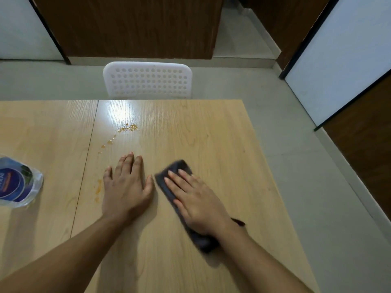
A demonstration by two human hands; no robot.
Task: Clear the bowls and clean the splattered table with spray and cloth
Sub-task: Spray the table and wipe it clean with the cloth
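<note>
My right hand [195,199] lies flat with straight fingers on a dark grey cloth [169,176], pressing it onto the light wooden table [211,134]. My left hand [127,185] rests flat on the table just left of the cloth, fingers straight. Orange-brown splatter [128,129] sits further back near the middle, with small drops [106,143] trailing toward me and a smear [98,189] just left of my left hand. A clear bottle with a blue label [17,185] stands at the left edge of the view. No bowls are in view.
A white perforated chair back [148,80] stands behind the table's far edge. A seam [84,166] runs between two tabletops left of my left hand. Grey floor lies to the right, with wooden panels and white walls beyond.
</note>
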